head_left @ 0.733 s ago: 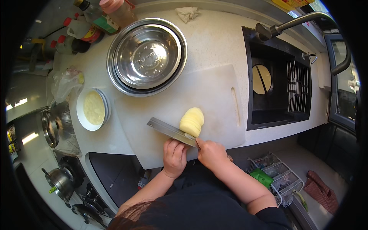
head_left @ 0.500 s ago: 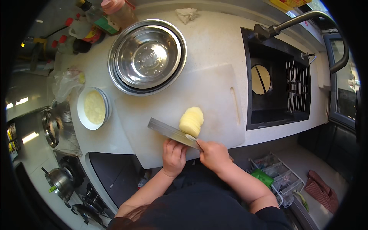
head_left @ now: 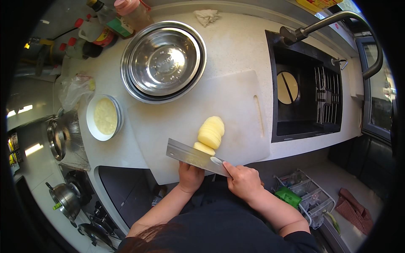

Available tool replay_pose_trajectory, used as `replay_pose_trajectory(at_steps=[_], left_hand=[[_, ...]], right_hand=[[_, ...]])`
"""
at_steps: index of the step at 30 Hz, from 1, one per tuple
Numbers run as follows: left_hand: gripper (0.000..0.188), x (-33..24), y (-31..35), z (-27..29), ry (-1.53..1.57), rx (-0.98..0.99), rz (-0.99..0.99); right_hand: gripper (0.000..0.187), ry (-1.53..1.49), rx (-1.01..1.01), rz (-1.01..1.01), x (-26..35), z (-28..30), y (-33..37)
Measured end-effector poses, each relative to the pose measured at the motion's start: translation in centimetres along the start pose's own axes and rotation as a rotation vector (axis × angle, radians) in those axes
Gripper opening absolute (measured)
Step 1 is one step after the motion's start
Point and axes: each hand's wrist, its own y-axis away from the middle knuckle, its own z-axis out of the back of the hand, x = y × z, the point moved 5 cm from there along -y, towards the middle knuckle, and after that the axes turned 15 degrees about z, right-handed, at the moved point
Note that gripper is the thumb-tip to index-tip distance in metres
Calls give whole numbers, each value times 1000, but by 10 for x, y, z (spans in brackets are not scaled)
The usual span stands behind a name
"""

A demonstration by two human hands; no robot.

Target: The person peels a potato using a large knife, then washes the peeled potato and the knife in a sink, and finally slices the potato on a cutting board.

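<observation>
Right hand (head_left: 244,182) fingers wrapped tight on the cleaver (head_left: 195,157) handle, index laid along the blade spine. Left hand (head_left: 190,176) sits just behind the blade, fingertips hidden by it, so can't tell if they're curled or flat. Potato (head_left: 211,134) just past the blade on the board (head_left: 236,101): most of it looks already sliced, slices fanned away from the hands, only a small end under the blade left. Versus earlier frames: blade and potato in about the same place, no visible shift.

We could not see the left hand's (head_left: 190,177) fingertips behind the cleaver (head_left: 195,157). The blade hid the potato's (head_left: 209,135) near end, and the far-left bottles (head_left: 105,21) were cut off.
</observation>
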Motion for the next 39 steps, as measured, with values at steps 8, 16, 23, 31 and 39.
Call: replay_pose_trajectory(at_steps=[8,16,23,31,39], left_hand=[[37,-3,-4,3,19,-13,-14],[37,-10,-11,7,55,-4,-24],[35,-14,-15,9,55,18,-17],[30,-16,-16,8,61,-37,-42],[37,-18,-16,10,41,-23,-39]], right_hand=[[26,0,141,-62,-6,9,5],[27,-27,229,-118,-14,7,6],[11,-101,208,-111,-11,-5,-19],[11,-115,241,-156,-18,-34,-42],[26,-114,81,-45,-16,-31,-32]])
